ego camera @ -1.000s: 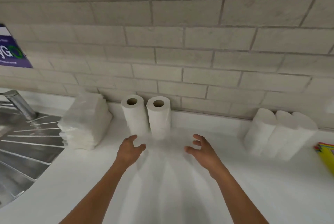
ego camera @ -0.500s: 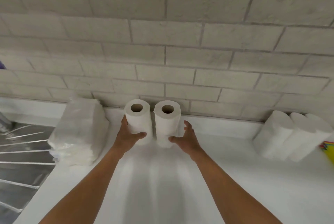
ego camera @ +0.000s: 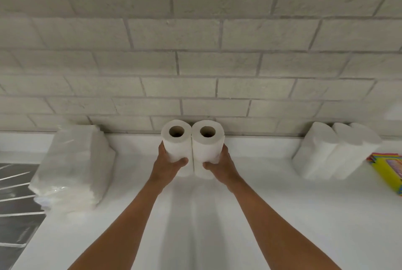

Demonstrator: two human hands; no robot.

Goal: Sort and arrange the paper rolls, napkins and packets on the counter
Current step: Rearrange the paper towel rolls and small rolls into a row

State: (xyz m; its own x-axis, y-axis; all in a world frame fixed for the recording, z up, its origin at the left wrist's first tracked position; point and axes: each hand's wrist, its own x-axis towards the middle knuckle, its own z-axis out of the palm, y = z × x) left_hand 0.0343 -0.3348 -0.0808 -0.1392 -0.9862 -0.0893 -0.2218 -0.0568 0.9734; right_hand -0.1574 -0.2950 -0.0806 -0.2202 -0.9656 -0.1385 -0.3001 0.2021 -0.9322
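No readable text anywhere in view.

The only thing that might bear print is the yellow packet [ego camera: 389, 171] with rainbow-coloured edges, lying on the worktop [ego camera: 282, 215] well off to the right of the right grip [ego camera: 221, 165]; its face shows a pinkish panel, but that panel is blurred and cut by the picture's edge, so no letters, brand or numbers can be made out on it. The wrapped stack of napkins [ego camera: 74, 169] to the left of the left grip [ego camera: 167, 165] and the wrapped pack of rolls [ego camera: 332, 152] to the right show only plain white faces.
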